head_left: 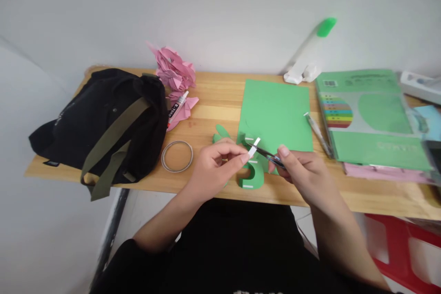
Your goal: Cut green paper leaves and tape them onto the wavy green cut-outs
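Pinched low in left fingers [239,162], seemingly to expose its tip to slim dark metal scissors [264,152] gripped in right fingers [284,151]: one narrow white strip [253,149].

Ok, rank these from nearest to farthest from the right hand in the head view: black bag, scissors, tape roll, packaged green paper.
1. Scissors: held in the right hand.
2. Packaged green paper: off to that hand's right.
3. Tape roll: leftward, beyond the left hand.
4. Black bag: farthest left.
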